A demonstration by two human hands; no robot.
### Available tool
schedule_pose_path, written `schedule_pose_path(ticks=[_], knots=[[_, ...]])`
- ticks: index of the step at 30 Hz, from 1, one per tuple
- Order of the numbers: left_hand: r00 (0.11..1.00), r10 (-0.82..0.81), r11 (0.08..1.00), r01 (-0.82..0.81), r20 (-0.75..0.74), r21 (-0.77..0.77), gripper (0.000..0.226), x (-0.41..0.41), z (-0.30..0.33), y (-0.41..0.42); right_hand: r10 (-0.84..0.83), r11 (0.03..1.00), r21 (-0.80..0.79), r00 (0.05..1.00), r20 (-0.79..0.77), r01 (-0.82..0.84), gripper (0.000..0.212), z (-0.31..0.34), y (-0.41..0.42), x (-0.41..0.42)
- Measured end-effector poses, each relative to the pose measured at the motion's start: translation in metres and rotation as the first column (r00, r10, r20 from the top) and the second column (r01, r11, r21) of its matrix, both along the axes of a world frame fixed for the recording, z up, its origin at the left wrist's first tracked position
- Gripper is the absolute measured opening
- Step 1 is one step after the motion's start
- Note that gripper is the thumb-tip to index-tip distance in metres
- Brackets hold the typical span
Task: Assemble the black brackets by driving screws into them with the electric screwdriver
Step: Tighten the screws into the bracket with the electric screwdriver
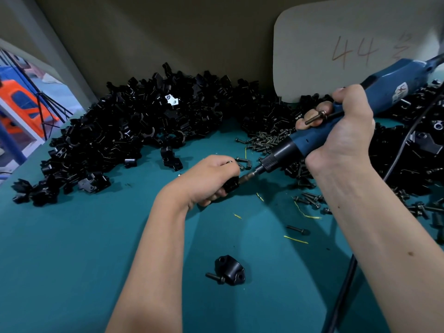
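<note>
Bare mat (72, 248) near-left; bracket heap (125, 131) behind, loose screws (310, 200) right.

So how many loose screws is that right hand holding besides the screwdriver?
1 that shows. The screw lies across the fingertips of the right hand, against the blue electric screwdriver. More could be hidden inside the palm.

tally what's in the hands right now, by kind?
Electric screwdriver: 1, gripped by the right hand
Spare screw: 1, pinched in the right hand's fingers
Black bracket: 1, held by the left hand
Total: 3
</note>
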State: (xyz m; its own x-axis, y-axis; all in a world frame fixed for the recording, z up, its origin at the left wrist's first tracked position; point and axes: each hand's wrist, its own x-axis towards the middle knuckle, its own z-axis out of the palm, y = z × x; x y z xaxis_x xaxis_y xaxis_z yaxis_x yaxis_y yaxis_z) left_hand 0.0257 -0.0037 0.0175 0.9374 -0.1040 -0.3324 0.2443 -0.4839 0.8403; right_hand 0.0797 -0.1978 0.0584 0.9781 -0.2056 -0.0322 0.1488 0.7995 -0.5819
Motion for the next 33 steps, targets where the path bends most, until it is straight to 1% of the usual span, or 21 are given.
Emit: schedule_pose_path(ticks=[9,16,19,24,29,31,33], knots=[[1.000,0.004,1.000,-0.004,-0.013,-0.006,0.011,-0.0006,0.0007,-0.0012,-0.003,1.000,-0.012,1.000,0.015,0.004,0.019,0.0008,0.0005,-0.0021],[1.000,0.001,1.000,-0.001,-0.007,-0.010,0.008,-0.0004,0.0004,-0.0019,0.004,1.000,-0.015,1.000,0.016,-0.004,0.018,0.0018,-0.0004,-0.0036],[1.000,-0.010,1.000,0.010,-0.030,-0.013,0.011,0.0001,-0.0009,-0.0014,0.014,1.000,-0.025,0.999,0.031,-0.013,0.020,0.0045,0.0005,-0.0047],[0.999,0.002,1.000,-0.002,0.032,-0.011,0.009,0.0006,-0.0027,-0.0030,-0.013,0.998,-0.068,0.999,0.039,0.016,0.022,0.0076,0.0009,-0.0059],[0.999,-0.003,1.000,0.004,0.050,-0.004,0.010,0.0011,-0.0019,-0.0043,-0.037,0.995,-0.088,0.999,0.019,0.039,0.020,0.0079,-0.0009,-0.0047],[0.999,0.002,1.000,-0.002,0.053,0.002,0.010,0.0012,-0.0019,-0.0043,-0.016,0.997,-0.078,0.999,0.040,0.019,0.019,0.0084,-0.0012,-0.0053],[1.000,0.001,1.000,-0.001,0.022,-0.013,0.011,0.0006,-0.0012,-0.0047,0.052,0.997,-0.059,0.993,0.103,-0.046,0.021,0.0093,-0.0038,-0.0072]])
